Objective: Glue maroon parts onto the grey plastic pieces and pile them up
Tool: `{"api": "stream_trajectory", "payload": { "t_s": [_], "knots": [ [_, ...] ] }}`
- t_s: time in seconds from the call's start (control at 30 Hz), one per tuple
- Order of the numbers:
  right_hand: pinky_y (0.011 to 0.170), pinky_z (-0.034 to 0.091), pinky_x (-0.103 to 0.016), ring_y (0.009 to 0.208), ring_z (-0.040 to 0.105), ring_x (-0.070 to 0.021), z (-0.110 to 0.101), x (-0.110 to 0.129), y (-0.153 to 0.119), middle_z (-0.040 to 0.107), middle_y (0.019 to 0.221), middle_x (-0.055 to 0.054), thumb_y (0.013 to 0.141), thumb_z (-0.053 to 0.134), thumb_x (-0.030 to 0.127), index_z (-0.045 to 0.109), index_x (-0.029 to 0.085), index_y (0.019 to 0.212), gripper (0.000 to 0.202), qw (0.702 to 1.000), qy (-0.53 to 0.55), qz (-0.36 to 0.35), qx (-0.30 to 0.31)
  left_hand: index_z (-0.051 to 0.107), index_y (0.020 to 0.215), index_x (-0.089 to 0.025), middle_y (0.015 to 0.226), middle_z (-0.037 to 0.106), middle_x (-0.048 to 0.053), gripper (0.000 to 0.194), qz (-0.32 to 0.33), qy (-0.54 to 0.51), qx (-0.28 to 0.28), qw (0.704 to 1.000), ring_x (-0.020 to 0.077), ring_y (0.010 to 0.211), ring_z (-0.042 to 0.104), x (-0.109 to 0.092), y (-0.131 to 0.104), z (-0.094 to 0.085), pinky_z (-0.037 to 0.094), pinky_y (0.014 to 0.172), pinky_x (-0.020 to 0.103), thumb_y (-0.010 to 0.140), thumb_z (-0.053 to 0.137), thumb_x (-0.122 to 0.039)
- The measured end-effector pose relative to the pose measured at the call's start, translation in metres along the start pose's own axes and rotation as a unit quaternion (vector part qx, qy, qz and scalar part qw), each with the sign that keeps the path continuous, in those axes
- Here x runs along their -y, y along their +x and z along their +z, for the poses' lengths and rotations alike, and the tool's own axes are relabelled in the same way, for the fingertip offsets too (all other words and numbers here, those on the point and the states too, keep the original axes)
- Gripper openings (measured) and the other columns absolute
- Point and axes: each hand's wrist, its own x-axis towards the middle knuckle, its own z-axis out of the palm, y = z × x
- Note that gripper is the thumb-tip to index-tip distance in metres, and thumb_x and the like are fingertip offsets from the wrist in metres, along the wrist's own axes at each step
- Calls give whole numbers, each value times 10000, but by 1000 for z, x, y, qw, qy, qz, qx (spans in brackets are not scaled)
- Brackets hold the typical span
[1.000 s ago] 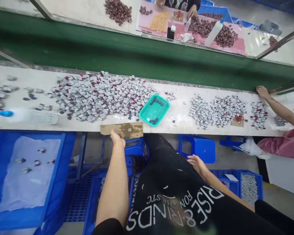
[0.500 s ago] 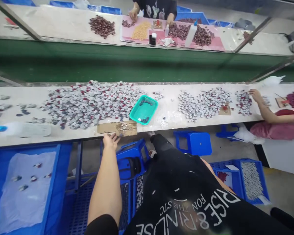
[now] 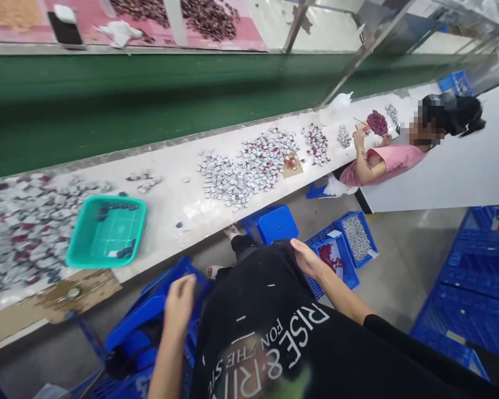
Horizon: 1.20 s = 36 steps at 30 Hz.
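Note:
My left hand (image 3: pixel 181 299) hangs in front of the table edge, beside the blue stool (image 3: pixel 141 316). Its fingers are bent and smeared by motion, and nothing shows in them. My right hand (image 3: pixel 305 257) is at the side of my black shirt (image 3: pixel 270 310), fingers stretched out and no object visible in it. On the table, nearest the left hand, a green plastic basket (image 3: pixel 77 235) holds a few dark small pieces. A strip of cardboard (image 3: pixel 93 285) with a small round item lies at the table edge, next to a large heap of small white-and-red pieces (image 3: pixel 20 233).
More small white pieces (image 3: pixel 241 172) lie along the table (image 3: pixel 162 210). A co-worker in pink (image 3: pixel 395 163) sits at its far right end. Another blue stool (image 3: pixel 276 224) and blue crates (image 3: pixel 355 238) stand on the floor. A green strip (image 3: pixel 149 105) runs behind the table.
The view has swung right and closer to the basket. My left hand has left the cardboard at the table edge and dropped back. My right hand has come into view beside my shirt.

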Motion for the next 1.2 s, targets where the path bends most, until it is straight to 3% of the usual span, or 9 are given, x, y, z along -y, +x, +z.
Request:
{"api": "stream_trajectory", "payload": {
  "t_s": [0.1, 0.17, 0.23, 0.3, 0.4, 0.67, 0.97, 1.2],
  "knots": [
    [1027, 688, -504, 1221, 772, -283, -14, 22, 11, 742, 1460, -122, 1114, 792, 418, 724, 203, 1449, 404, 999, 19, -25, 19, 772, 1350, -188, 1440, 768, 127, 327, 18, 2, 176, 984, 303, 1299, 756, -29, 7, 96, 636, 1140, 557, 1102, 793, -399],
    [1009, 692, -494, 1198, 777, -279, -26, 32, 13, 749, 1436, -116, 1113, 792, 422, 728, 198, 1436, 399, 999, 28, -38, 26, 771, 1380, -199, 1512, 746, 133, 338, 31, -4, 277, 960, 316, 1375, 728, -48, 12, 147, 602, 1195, 582, 1102, 793, -389],
    [997, 695, -489, 1181, 780, -276, -38, 39, 12, 754, 1419, -114, 1114, 789, 434, 728, 194, 1431, 403, 998, 38, -53, 24, 781, 1364, -205, 1503, 753, 129, 320, 25, -3, 359, 933, 310, 1357, 736, -62, 16, 181, 605, 1192, 571, 1107, 785, -397],
    [991, 695, -485, 1172, 781, -274, -50, 43, 10, 756, 1411, -113, 1116, 784, 446, 729, 194, 1427, 404, 997, 44, -68, 16, 795, 1300, -192, 1418, 783, 112, 296, 4, 4, 419, 908, 300, 1273, 764, -70, 16, 199, 638, 1137, 539, 1105, 786, -415],
    [997, 694, -488, 1178, 779, -276, -65, 43, 7, 755, 1417, -114, 1118, 780, 454, 728, 198, 1431, 408, 995, 45, -92, -5, 786, 1277, -169, 1348, 791, 101, 311, -31, 3, 458, 888, 297, 1216, 775, -72, 11, 207, 663, 1073, 518, 1092, 804, -418],
    [1030, 685, -511, 1222, 772, -293, -84, 27, -8, 747, 1446, -116, 1111, 790, 443, 729, 196, 1438, 414, 986, 6, -156, -61, 788, 1231, -158, 1252, 810, 85, 275, -107, -14, 465, 879, 254, 1093, 798, -71, 5, 215, 694, 972, 454, 1093, 810, -395],
    [1028, 689, -500, 1219, 772, -296, -92, 13, -20, 748, 1449, -109, 1114, 784, 450, 740, 206, 1425, 398, 981, -33, -171, -80, 780, 1257, -171, 1284, 801, 96, 243, -150, -92, 435, 883, 233, 1083, 793, -71, -6, 206, 701, 947, 427, 1107, 794, -361],
    [1035, 686, -506, 1226, 770, -293, -89, 1, -23, 743, 1463, -115, 1119, 779, 446, 733, 208, 1440, 403, 982, -34, -175, -63, 774, 1289, -174, 1275, 797, 91, 274, -185, -37, 454, 871, 231, 1047, 792, -52, -18, 200, 704, 910, 411, 1110, 789, -382]
  ]
}}
